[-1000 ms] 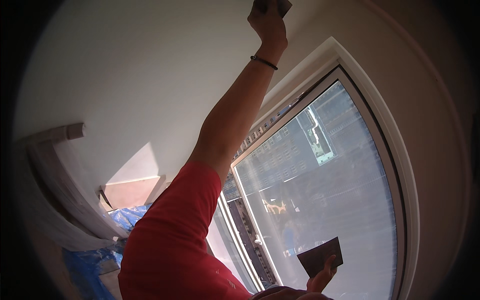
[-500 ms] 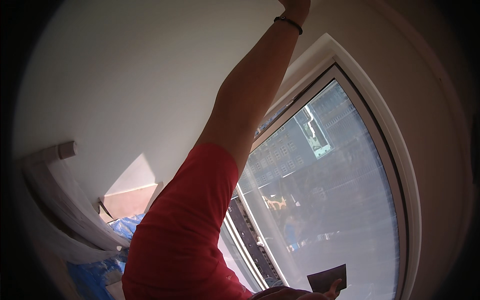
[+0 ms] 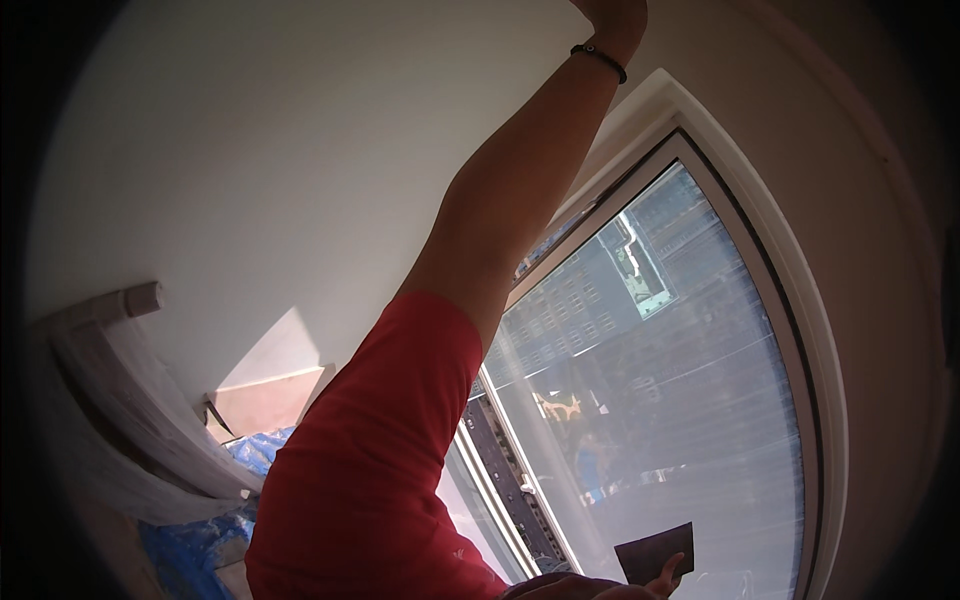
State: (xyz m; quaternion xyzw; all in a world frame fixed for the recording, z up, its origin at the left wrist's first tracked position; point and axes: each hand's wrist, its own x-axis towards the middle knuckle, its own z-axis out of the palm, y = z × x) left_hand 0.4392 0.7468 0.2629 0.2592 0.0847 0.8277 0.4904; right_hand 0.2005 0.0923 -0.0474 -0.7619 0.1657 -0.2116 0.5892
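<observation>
My left arm, in a red short sleeve, stretches up from the bottom left past the window. Only the wrist and the base of my left hand [image 3: 618, 24] show at the top edge, close to the pale wall; its fingers are out of the picture. A dark bracelet [image 3: 602, 62] circles that wrist. Low on the right, my right hand [image 3: 667, 580] grips a thin, dark rectangular sheet [image 3: 648, 552], its thumb lying across the face. The sheet appears in front of the window glass. Whether it is stiff or soft I cannot tell.
A large framed window [image 3: 690, 400] fills the right side, with a street and buildings beyond. At the lower left hangs translucent sheeting [image 3: 140, 420] from a roll [image 3: 143, 299]. Blue plastic sheeting [image 3: 190, 550] and a pale board [image 3: 270, 400] are beside it.
My left wrist has shifted slightly right and down in the view, and more of it shows. My right hand keeps its hold on the dark sheet. The whole view has shifted a little.
</observation>
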